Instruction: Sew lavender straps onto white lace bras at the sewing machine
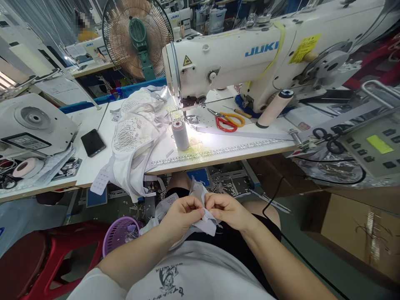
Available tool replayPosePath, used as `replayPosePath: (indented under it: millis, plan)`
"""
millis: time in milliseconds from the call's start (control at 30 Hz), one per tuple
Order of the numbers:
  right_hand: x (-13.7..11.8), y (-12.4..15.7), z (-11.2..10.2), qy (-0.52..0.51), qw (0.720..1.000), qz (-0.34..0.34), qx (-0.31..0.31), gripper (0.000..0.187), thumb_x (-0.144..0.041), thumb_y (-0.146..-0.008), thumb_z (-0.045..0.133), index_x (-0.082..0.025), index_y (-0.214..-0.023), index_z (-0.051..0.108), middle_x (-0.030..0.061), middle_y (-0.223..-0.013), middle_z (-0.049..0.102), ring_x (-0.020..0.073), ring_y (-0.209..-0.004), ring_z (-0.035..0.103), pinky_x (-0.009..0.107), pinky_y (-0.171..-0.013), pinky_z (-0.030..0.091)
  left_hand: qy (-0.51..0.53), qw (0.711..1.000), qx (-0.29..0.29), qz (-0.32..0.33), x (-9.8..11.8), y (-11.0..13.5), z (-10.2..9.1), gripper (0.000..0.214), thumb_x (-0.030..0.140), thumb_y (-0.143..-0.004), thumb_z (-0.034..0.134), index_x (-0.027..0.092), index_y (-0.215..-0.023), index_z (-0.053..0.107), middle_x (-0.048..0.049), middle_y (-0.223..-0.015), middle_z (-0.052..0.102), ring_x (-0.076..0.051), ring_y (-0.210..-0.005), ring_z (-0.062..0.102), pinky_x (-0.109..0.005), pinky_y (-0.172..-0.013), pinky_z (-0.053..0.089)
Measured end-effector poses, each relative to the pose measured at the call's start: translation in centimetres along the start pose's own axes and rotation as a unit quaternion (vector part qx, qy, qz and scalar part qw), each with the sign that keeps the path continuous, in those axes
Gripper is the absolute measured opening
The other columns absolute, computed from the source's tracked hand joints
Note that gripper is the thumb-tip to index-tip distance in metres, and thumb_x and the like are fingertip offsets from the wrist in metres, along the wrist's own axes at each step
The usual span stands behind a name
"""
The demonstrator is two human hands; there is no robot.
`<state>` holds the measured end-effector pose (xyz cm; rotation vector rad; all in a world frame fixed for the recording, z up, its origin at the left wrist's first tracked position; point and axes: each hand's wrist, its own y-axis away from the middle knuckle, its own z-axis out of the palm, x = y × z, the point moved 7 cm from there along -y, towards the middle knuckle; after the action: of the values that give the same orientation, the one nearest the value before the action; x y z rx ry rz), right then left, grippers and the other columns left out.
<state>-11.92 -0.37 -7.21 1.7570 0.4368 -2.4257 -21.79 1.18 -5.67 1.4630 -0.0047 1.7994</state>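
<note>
Over my lap, my left hand point(188, 212) pinches a white fabric garment point(208, 224) between thumb and fingers. Close beside it, my right hand point(225, 209) pinches the same garment, the fingertips of both hands nearly meeting. More of its soft white cloth hangs to the left, partly hidden by my left forearm, with small dark print on it. On the table edge ahead lies a pile of white lace bras point(134, 137), one hook-and-eye tab point(101, 180) hanging over the edge. A grey thread cone point(180, 135) stands in front of the sewing machine needle.
The JUKI sewing machine point(225, 58) spans the table. Red- and orange-handled pliers point(229, 121), a pale thread cone point(275, 108) and a printed ruler point(218, 151) are near it. A phone point(93, 143) lies left. Below are a purple basket point(120, 233), red stool point(68, 254) and cardboard box point(359, 233).
</note>
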Motion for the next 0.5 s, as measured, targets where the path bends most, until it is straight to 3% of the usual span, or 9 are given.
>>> replayPosePath:
  millis: [200,433,500]
  plan:
    - [-0.9,0.1,-1.0,0.075,0.995,0.063,-0.003,0.028,-0.041,-0.076,0.062,-0.013,-0.072,0.057,-0.0015,-0.066,0.046,0.0068,-0.054,0.039,0.02,-0.049,0.031,-0.005,1.0,0.012,0.017,0.2,-0.2,-0.4,0.028,0.033,-0.055,0.077,0.012,-0.06,0.059,0.0008,-0.053,0.055,-0.007,-0.048,0.046,-0.02,-0.049,0.034]
    - [-3.8,-0.8,-0.3,0.242,0.97,-0.026,-0.005,0.019,-0.029,-0.082,0.054,-0.015,-0.072,0.06,0.0019,-0.072,0.052,0.0103,-0.063,0.048,0.023,-0.057,0.04,-0.007,0.999,0.004,0.043,0.2,-0.4,-0.9,0.025,0.031,-0.059,0.075,0.012,-0.061,0.059,0.0012,-0.055,0.053,-0.007,-0.05,0.045,-0.019,-0.051,0.034]
    - [-4.5,-0.8,-0.7,0.304,0.951,-0.045,0.04,0.014,-0.026,-0.083,0.053,-0.016,-0.083,0.063,0.0054,-0.083,0.057,0.0133,-0.074,0.054,0.025,-0.063,0.044,-0.006,0.999,0.015,0.046,0.2,-0.4,-1.3,0.024,0.031,-0.06,0.075,0.013,-0.061,0.059,0.0011,-0.056,0.054,-0.007,-0.05,0.046,-0.019,-0.051,0.034]
